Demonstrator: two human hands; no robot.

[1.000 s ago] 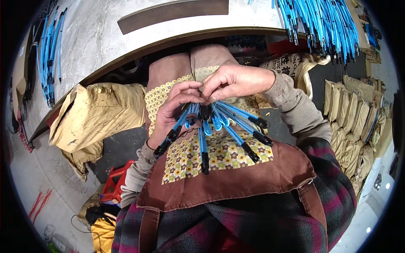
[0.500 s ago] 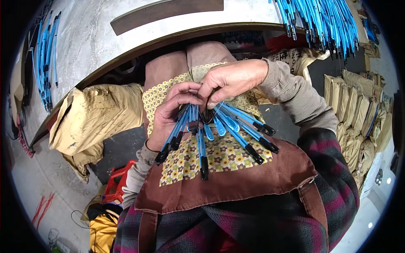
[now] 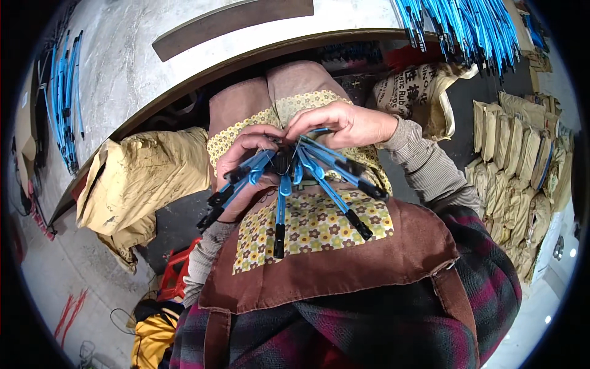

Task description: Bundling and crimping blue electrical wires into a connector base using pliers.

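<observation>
Over my lap is a partly assembled umbrella frame [image 3: 332, 194], its blue ribs with black ends fanning out from a dark hub [image 3: 283, 161]. My left hand [image 3: 241, 158] is closed around the hub's left side, with several ribs spread across its fingers and palm. From the right, my right hand [image 3: 351, 125] pinches at the top of the hub, fingertips together and almost touching the left ones. What the pinch holds is too small to make out, though a thin wire-like line shows beside it. One blue rib pokes out from under the right palm.
A grey table [image 3: 126, 74] curves ahead, carrying a dark flat bar [image 3: 233, 27]. Blue ribs [image 3: 461, 31] hang over its right edge, and a smaller bunch [image 3: 64, 104] lies left. Paper sacks [image 3: 147, 178] stand left, stacked packages [image 3: 513, 138] right. A red stool [image 3: 177, 270] sits lower left.
The frame has tilted and shifted slightly left, its hub now showing between my hands. My right hand has turned and moved a little lower, its fingers more stretched along the hub.
</observation>
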